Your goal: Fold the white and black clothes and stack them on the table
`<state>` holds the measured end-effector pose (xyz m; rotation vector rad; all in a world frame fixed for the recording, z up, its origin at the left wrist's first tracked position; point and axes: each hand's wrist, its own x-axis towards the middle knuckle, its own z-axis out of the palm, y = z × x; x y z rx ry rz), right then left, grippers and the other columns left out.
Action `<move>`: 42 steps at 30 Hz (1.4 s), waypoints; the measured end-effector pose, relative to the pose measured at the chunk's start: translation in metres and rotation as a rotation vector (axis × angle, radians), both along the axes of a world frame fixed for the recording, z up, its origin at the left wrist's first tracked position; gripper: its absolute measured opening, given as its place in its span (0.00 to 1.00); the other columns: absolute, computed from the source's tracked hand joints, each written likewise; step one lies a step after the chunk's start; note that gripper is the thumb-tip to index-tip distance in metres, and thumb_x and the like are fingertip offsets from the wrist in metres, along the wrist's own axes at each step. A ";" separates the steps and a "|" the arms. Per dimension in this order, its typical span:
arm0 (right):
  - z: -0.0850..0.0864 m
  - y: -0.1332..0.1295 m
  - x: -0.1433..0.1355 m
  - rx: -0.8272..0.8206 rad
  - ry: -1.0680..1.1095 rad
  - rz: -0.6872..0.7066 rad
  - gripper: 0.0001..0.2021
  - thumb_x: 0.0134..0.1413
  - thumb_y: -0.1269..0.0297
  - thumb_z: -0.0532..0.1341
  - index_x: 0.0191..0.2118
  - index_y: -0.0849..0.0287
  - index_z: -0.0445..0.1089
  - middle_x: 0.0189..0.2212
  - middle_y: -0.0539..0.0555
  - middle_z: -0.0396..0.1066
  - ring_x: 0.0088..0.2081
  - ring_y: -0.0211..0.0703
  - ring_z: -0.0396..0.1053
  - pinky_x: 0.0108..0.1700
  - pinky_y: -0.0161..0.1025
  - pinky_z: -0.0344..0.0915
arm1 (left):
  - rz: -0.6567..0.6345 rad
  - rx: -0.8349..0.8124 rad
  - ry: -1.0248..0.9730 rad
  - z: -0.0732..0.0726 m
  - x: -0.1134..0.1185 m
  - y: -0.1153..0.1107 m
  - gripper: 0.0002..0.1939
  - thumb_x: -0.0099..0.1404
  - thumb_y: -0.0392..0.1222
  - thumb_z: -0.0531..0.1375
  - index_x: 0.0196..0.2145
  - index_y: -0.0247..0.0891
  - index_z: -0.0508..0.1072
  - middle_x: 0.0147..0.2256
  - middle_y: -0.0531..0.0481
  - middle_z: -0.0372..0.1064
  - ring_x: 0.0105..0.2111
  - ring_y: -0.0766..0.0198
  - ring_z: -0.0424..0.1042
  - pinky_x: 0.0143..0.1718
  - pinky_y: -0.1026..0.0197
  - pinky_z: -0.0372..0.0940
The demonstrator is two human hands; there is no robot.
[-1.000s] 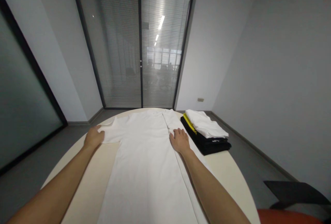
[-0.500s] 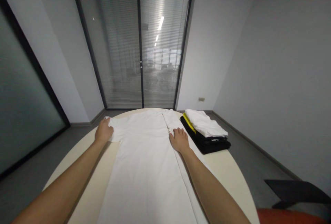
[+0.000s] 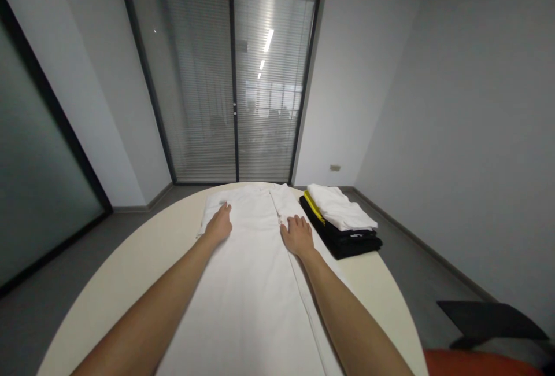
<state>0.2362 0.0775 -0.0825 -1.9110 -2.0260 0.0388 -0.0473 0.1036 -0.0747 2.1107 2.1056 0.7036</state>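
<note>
Head view: white shirt (image 3: 247,283) lies flat on the round desk (image 3: 143,272), long axis running from the wearer toward the far edge. Upper end sits near that edge; lower end runs out of frame at the bottom.

Left hand (image 3: 219,225) is on the upper left part of the shirt, just inside its left outline. No sleeve sticks out there; the cloth looks turned inward, my read. Left fingers point up and away, bunched fairly close; can't tell if they pinch cloth or just press.

Right hand (image 3: 298,236) lies palm down on the shirt's right part, fingers a bit spread, thumb angled inward beside the long crease. Nothing visibly gripped.

Key relation: hands sit on opposite sides of the long axis, at about the same depth, upper middle cloth between them. Left hand is nearer the left outline, right hand nearer the crease.

Stack of folded clothes (image 3: 340,208), white on top, yellow and black below, sits right of the shirt.
</note>
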 end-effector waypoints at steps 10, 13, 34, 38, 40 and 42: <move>0.002 0.000 -0.001 -0.011 0.003 0.000 0.27 0.67 0.52 0.48 0.63 0.63 0.62 0.66 0.65 0.55 0.68 0.60 0.47 0.66 0.53 0.43 | -0.172 -0.063 0.066 0.001 0.023 -0.010 0.39 0.61 0.35 0.56 0.69 0.35 0.52 0.68 0.41 0.51 0.66 0.52 0.56 0.64 0.54 0.54; 0.000 0.001 0.000 -0.009 0.000 -0.002 0.27 0.67 0.51 0.48 0.62 0.63 0.62 0.66 0.66 0.55 0.68 0.61 0.47 0.65 0.54 0.43 | -0.171 -0.060 0.090 0.000 0.030 -0.024 0.34 0.68 0.43 0.53 0.68 0.33 0.54 0.67 0.39 0.53 0.66 0.53 0.56 0.65 0.54 0.52; 0.002 0.000 -0.002 0.008 -0.056 0.005 0.26 0.67 0.52 0.48 0.63 0.62 0.62 0.65 0.64 0.57 0.67 0.60 0.49 0.65 0.52 0.46 | 0.056 0.020 0.223 -0.011 -0.065 -0.104 0.21 0.69 0.37 0.51 0.55 0.34 0.73 0.53 0.41 0.72 0.52 0.54 0.70 0.58 0.56 0.60; 0.002 -0.001 -0.003 0.004 -0.064 -0.004 0.26 0.67 0.52 0.48 0.63 0.61 0.62 0.66 0.63 0.57 0.67 0.59 0.49 0.65 0.52 0.46 | 0.059 0.020 0.213 -0.010 -0.065 -0.101 0.24 0.68 0.37 0.51 0.59 0.32 0.70 0.51 0.40 0.72 0.50 0.52 0.70 0.56 0.55 0.62; 0.002 -0.002 -0.003 0.008 -0.069 -0.008 0.26 0.67 0.52 0.48 0.63 0.60 0.62 0.66 0.63 0.57 0.67 0.59 0.50 0.65 0.52 0.47 | 0.067 0.017 0.209 -0.011 -0.064 -0.098 0.24 0.68 0.39 0.51 0.60 0.31 0.69 0.51 0.38 0.72 0.51 0.51 0.70 0.56 0.54 0.61; 0.002 -0.002 -0.004 0.028 -0.072 -0.007 0.25 0.67 0.52 0.48 0.63 0.59 0.62 0.66 0.62 0.56 0.67 0.59 0.49 0.65 0.53 0.47 | 0.074 0.021 0.204 -0.013 -0.063 -0.095 0.25 0.70 0.43 0.50 0.62 0.34 0.67 0.56 0.37 0.68 0.56 0.49 0.66 0.60 0.51 0.58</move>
